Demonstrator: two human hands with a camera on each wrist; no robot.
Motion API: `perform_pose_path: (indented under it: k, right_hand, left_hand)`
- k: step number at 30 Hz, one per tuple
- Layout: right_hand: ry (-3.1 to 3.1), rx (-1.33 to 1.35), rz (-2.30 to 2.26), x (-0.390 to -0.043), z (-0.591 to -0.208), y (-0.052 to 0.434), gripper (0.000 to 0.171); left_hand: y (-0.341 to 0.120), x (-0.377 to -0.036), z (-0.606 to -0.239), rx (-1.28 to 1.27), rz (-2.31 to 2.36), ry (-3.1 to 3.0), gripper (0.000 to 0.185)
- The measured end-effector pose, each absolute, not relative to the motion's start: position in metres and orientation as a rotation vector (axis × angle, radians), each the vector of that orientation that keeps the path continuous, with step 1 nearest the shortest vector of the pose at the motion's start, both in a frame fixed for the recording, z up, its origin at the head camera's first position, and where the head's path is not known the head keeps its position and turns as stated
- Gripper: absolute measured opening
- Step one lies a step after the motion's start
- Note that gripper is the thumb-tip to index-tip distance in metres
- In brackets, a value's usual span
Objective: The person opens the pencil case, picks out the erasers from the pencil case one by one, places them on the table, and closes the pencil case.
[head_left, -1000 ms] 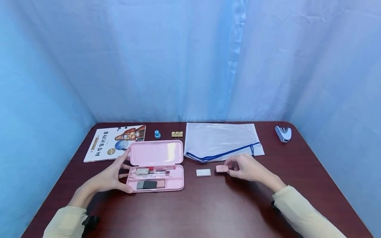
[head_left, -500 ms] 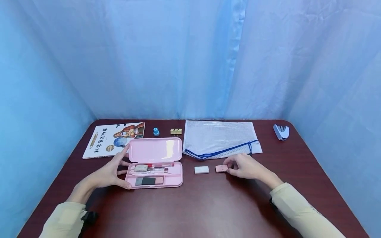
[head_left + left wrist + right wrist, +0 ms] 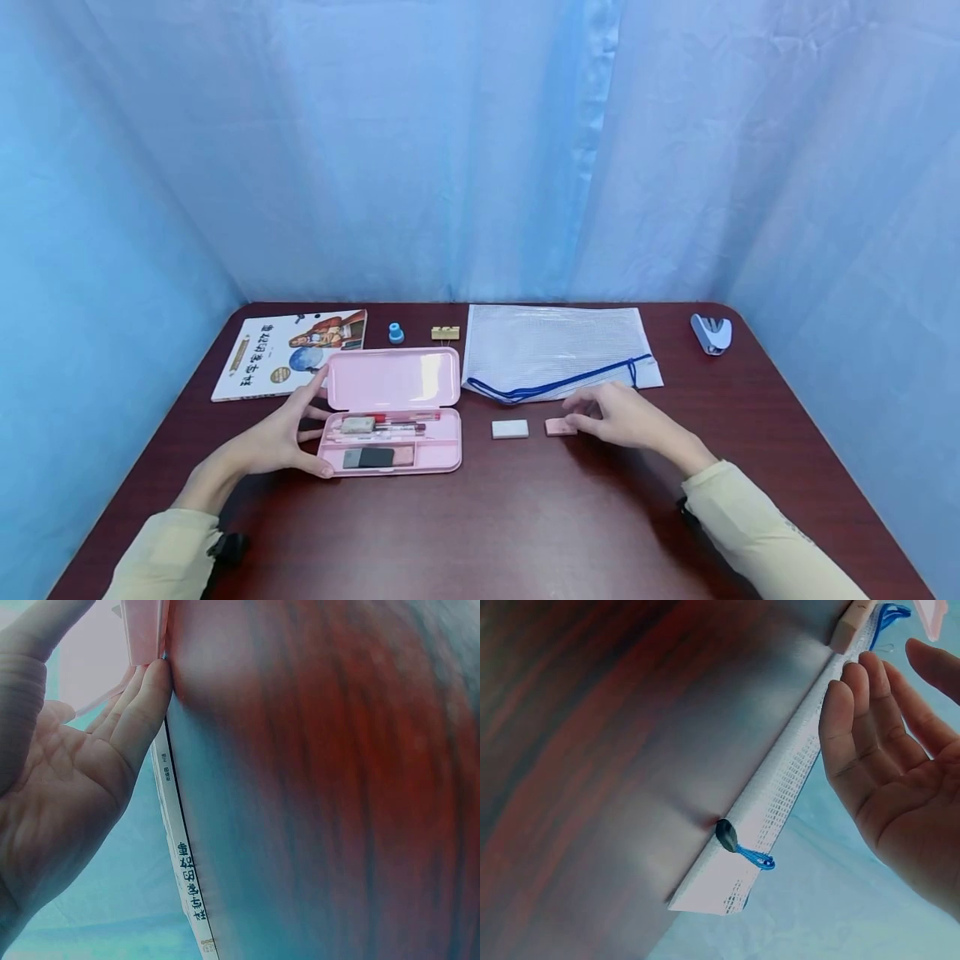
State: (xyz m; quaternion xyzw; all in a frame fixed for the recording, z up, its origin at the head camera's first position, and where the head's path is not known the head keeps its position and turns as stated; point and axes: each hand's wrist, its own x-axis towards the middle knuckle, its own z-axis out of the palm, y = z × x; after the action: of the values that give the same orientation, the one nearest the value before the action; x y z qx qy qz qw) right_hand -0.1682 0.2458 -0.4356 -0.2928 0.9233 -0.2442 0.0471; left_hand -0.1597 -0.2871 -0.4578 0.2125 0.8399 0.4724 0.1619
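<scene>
A pink pencil case lies with its lid raised on the table. Inside are several pens, a whitish eraser on top of them, and grey, black and pink blocks in the front compartment. My left hand touches the case's left end, fingers spread, thumb at the near corner. On the right, a pink eraser rests on the table beside a white eraser. My right hand hovers just right of the pink one; in the right wrist view its fingers are apart from that eraser.
A mesh zip pouch with a blue zip lies behind the erasers. Along the back are a book, a small blue stopper-like object, a gold binder clip and, far right, a light blue stapler-like tool.
My right fingers have let go of the pink eraser, which stays on the table; thumb and fingers have parted. My left hand stays at the case. The head view has shifted slightly.
</scene>
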Motion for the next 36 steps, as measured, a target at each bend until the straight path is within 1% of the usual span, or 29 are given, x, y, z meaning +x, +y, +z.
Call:
perform_pose_path:
  k: [8, 14, 22, 28, 36]
  right_hand:
    - [2.784, -0.819, -0.969, -0.169, -0.424, 0.236, 0.027]
    - [2.742, -0.831, -1.159, -0.170, -0.415, 0.216, 0.032]
    - [2.642, -0.854, -1.321, -0.175, -0.399, 0.166, 0.033]
    - [2.584, -0.963, -1.339, -0.175, -0.397, 0.125, 0.036]
    - [2.513, -1.116, -1.352, -0.174, -0.392, 0.076, 0.035]
  left_hand:
    - [-0.286, -0.160, -0.458, 0.600, 1.339, 2.414, 0.133]
    - [-0.287, -0.160, -0.457, 0.607, 1.345, 2.400, 0.132]
    - [-0.288, -0.161, -0.457, 0.615, 1.347, 2.396, 0.132]
    - [-0.288, -0.162, -0.457, 0.619, 1.339, 2.406, 0.133]
    - [-0.287, -0.160, -0.458, 0.611, 1.345, 2.401, 0.134]
